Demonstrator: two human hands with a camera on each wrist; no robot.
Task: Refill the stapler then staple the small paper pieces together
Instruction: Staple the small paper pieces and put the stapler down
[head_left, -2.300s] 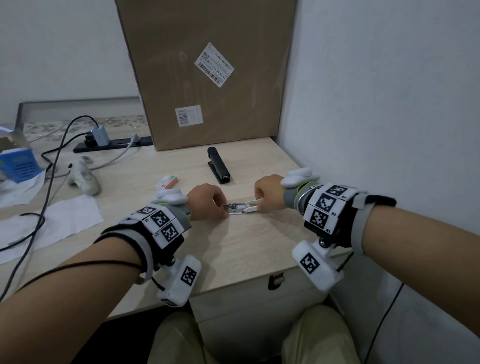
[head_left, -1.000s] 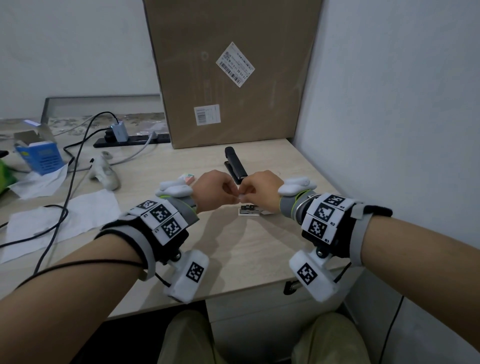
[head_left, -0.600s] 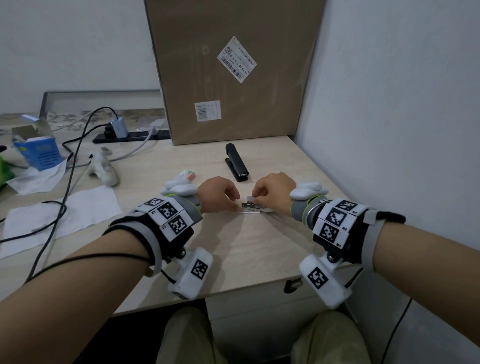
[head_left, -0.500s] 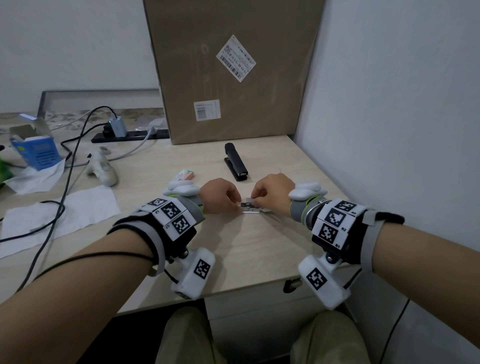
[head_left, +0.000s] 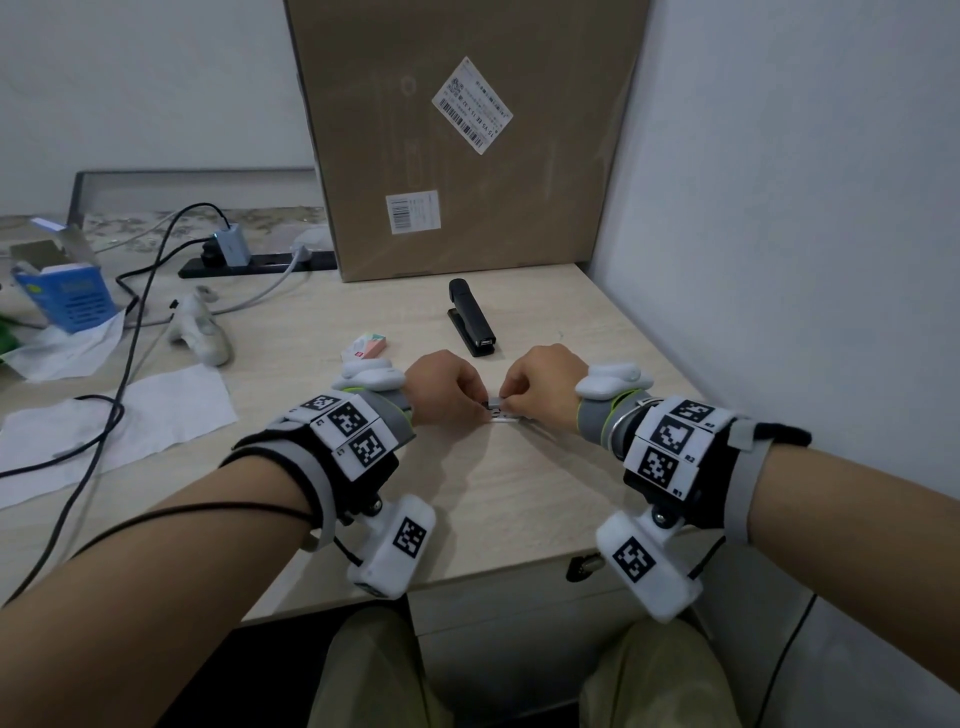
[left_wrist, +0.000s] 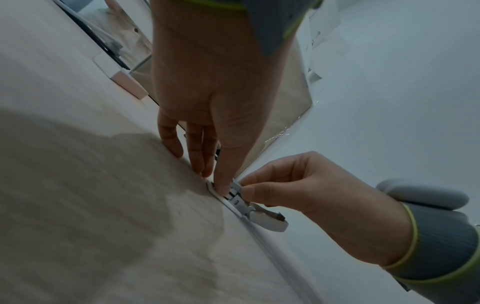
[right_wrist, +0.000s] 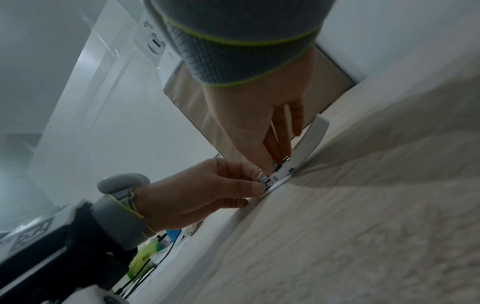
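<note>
A small white stapler (head_left: 503, 415) lies opened flat on the desk between my hands, its white lid (left_wrist: 267, 219) folded out to the right. My left hand (head_left: 482, 408) holds the front of the metal magazine (right_wrist: 279, 174), thumb pressed on it (left_wrist: 223, 188). My right hand (head_left: 508, 402) pinches a small grey metal piece (left_wrist: 237, 186) at the magazine between thumb and forefinger. Whether that piece is a staple strip or part of the rail is unclear. A pink and green staple box (head_left: 371, 345) lies to the left behind my left wrist.
A black stapler (head_left: 470, 325) lies shut just behind my hands. A big cardboard box (head_left: 457, 135) leans on the back wall, with the side wall close on the right. To the left lie white paper sheets (head_left: 119, 415), cables, a white controller (head_left: 200, 332) and a blue box (head_left: 65, 296).
A second ago both hands were raised, fingertips together, above the stapler. They have come down onto it and now hold nearly still at the open magazine.
</note>
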